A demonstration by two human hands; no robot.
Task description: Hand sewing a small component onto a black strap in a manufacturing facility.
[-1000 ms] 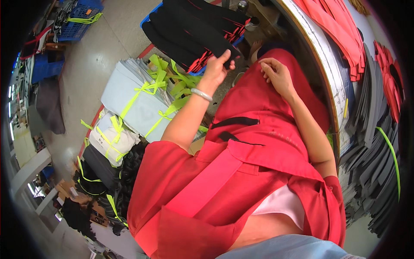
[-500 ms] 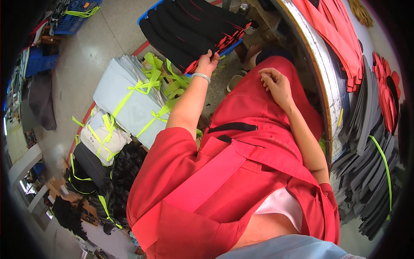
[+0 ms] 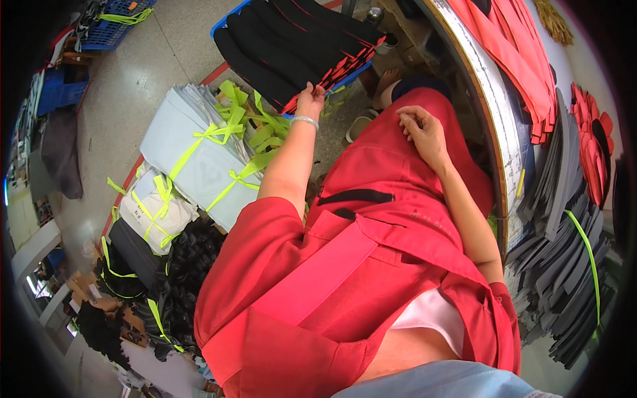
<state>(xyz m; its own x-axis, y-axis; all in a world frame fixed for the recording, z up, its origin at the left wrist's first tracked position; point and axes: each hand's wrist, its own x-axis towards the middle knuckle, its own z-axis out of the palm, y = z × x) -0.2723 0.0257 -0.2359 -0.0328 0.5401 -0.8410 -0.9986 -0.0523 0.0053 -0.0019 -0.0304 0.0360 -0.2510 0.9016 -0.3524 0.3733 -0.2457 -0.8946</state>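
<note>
Cloth [image 3: 60, 159], dark grey, shows at the far left toward nine o'clock, just below a blue bin [image 3: 56, 96] whose contents are too small to tell. Higher, between ten and eleven, a slatted blue basket [image 3: 105, 38] has lime-green ties [image 3: 126, 16] over its rim. Inward at nine lies a white bundle [image 3: 156, 209] strapped in lime, and at ten, just beside it, a larger pale-grey stack [image 3: 182, 129] is bound with the same ribbon. At twelve a blue crate [image 3: 348, 78] is heaped with overlapping black pieces [image 3: 285, 50] with red edges, which cover most of it. At the crate's near edge, also at twelve, the left hand [image 3: 310, 101] has its fingers loosely bent by the pieces' red ends; whether it grips one cannot be told. Just past the crate's right side, near one o'clock, stands a small vessel [image 3: 387, 44], its contents unclear. At two, the right hand [image 3: 424, 136] rests on the red clothing [image 3: 371, 159] of the lap, fingers half curled; whether they enclose anything cannot be told. Beyond it, the pale edge of a table [image 3: 494, 86] curves from one o'clock past three, with coral strips [image 3: 517, 53] beside it at two and grey strips [image 3: 564, 305] under a lime band [image 3: 595, 273] between three and four.
</note>
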